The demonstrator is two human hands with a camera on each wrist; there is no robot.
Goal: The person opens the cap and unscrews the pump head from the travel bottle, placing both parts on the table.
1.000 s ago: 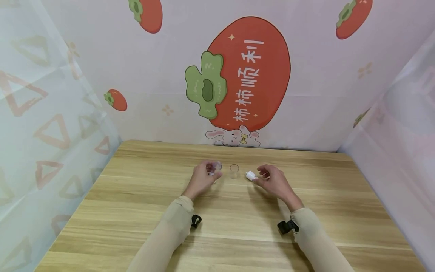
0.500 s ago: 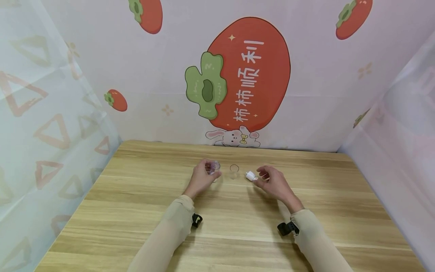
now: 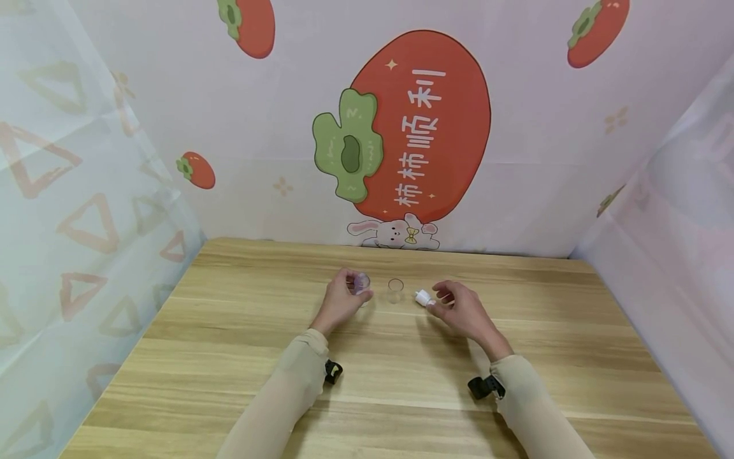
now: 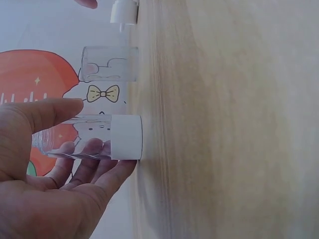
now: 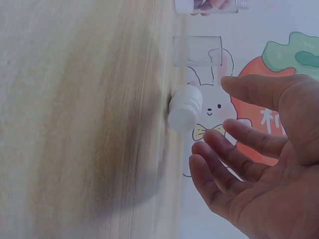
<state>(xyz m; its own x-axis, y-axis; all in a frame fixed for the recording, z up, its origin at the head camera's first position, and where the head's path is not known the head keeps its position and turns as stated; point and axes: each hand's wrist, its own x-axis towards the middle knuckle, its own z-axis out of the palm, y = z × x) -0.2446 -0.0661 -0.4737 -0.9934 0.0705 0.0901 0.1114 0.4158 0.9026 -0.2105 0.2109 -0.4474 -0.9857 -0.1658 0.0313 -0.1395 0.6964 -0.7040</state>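
Observation:
My left hand [image 3: 337, 301] holds a clear bottle [image 3: 361, 283] with a threaded neck and a white base. In the left wrist view the bottle [image 4: 97, 134] stands upright at the tabletop, thumb on one side and fingers curled round the other. To its right is a clear cylindrical cap [image 3: 395, 290], also upright. A white pump head [image 3: 424, 298] lies on its side, its thin stem [image 4: 122, 27] pointing toward the cap. Beside it, my right hand [image 3: 461, 308] hovers with loosely bent fingers; in the right wrist view, these fingers [image 5: 214, 169] are apart from the pump head [image 5: 185, 108].
The wooden table [image 3: 367, 395] ends at a printed backdrop [image 3: 275, 115] just behind the objects. Fabric walls stand at the left [image 3: 80, 210] and right [image 3: 682, 210]. Black wrist straps [image 3: 484, 386] sit at both sleeves.
The bottle in my left hand has shifted slightly left and is more upright than one second ago. My right hand, the pump head and the clear cap have hardly moved.

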